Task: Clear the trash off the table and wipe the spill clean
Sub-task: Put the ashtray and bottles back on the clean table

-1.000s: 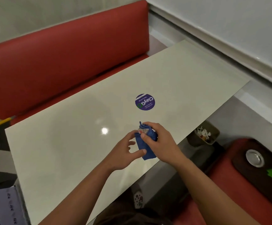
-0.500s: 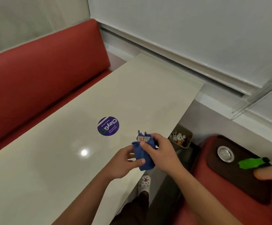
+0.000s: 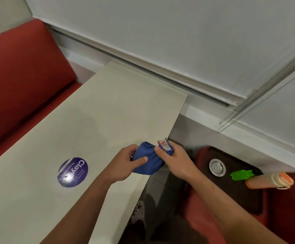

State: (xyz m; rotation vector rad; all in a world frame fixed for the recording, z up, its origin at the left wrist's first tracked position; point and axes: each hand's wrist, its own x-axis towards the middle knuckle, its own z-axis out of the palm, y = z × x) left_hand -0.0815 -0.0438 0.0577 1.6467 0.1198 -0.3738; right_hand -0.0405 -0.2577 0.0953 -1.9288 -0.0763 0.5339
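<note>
A bunched blue cloth (image 3: 147, 162) hangs over the right edge of the pale table (image 3: 108, 106). My left hand (image 3: 123, 163) grips its left side with thumb on top. My right hand (image 3: 174, 160) grips its right side and also pinches a small white and red wrapper (image 3: 164, 144) against the cloth. No spill shows on the tabletop.
A round purple sticker (image 3: 72, 172) is on the table. Red bench seats stand at left (image 3: 20, 95) and right. A dark tray (image 3: 234, 182) on the right seat holds a metal lid (image 3: 217, 167), a green item (image 3: 240, 174) and an orange bottle (image 3: 269, 180). A white shoe (image 3: 139, 214) is below.
The view swung right, so the table and sticker slid left. Both hands with the cloth reached the table's right edge; the bin below is hidden now. The orange bottle came into view.
</note>
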